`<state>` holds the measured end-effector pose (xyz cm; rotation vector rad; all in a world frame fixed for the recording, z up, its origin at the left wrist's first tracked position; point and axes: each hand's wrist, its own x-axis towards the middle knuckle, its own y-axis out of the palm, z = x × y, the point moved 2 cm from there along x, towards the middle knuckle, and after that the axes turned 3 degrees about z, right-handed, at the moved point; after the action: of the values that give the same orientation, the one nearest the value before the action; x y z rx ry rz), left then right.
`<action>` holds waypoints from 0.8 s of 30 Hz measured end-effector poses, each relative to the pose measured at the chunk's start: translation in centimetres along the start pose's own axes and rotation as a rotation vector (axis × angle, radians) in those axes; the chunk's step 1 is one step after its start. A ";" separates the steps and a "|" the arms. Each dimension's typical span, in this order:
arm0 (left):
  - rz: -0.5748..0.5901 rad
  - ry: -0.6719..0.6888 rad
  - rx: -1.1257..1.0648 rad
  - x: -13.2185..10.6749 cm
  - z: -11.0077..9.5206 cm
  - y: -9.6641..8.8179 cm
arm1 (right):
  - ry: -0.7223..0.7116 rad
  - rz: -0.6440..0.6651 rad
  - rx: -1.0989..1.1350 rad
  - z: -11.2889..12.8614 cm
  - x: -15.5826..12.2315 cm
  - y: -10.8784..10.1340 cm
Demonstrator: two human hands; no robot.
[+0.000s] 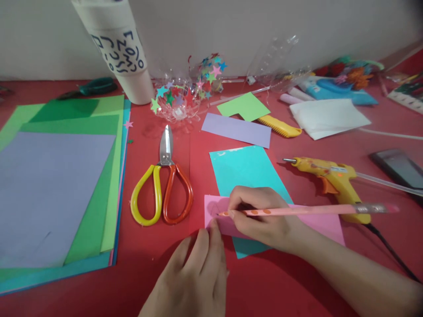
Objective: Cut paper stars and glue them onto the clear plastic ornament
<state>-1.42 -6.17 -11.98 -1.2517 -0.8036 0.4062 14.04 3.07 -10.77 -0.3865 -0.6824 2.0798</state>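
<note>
- Currently, my right hand (pixel 264 226) grips a pink pencil (pixel 313 210) between thumb and fingers, closed narrowly on the shaft near the sharpened end.
- I see that pencil lying nearly level across the view, its long axis running left to right: the tip points left, the eraser end points right, slightly higher in the view.
- The tip is at the left end of a pink paper strip (pixel 322 226), beside a faint pencil mark (pixel 214 207).
- That strip's long axis also runs left to right, dropping a little toward the right; it crosses over a turquoise sheet (pixel 247 169), whose longer side runs away from me.
- My left hand (pixel 198 273) is palm down with fingers loosely extended and side by side, gripping nothing I can see; one fingertip rests on the strip's near left edge, and the thumb is hidden.
- Left of the strip, scissors (pixel 167 164) lie on the red counter (pixel 142 255), blades together and pointing away from me, handles nearer.
- Beyond the turquoise sheet I have a lavender strip (pixel 238 130), lengthwise left to right.
- To the right, a yellow glue gun (pixel 330 169) aims its nozzle left.
</note>
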 end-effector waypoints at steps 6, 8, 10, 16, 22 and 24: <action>-0.012 0.002 0.003 0.1 0.0 0.0 | 0.013 -0.002 0.011 0.2 -0.2 -0.1; -0.008 0.000 0.006 0.1 0.0 -0.1 | 0.013 -0.002 0.012 0.2 -0.1 0.0; 0.002 -0.002 0.009 0.0 0.0 -0.1 | 0.012 -0.002 0.009 0.2 0.0 0.0; 0.003 0.003 0.009 -0.2 0.0 0.1 | 0.026 0.003 0.024 0.1 -0.2 -0.1; 0.011 -0.004 0.002 -0.2 -0.1 0.2 | 0.011 -0.015 0.025 -0.1 -0.3 0.0; -0.003 -0.001 0.003 -0.2 -0.1 0.1 | -0.003 -0.009 0.019 -0.2 -0.3 0.1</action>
<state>-1.46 -6.33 -12.18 -1.2477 -0.8056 0.4053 14.25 2.91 -10.97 -0.3686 -0.6649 2.0769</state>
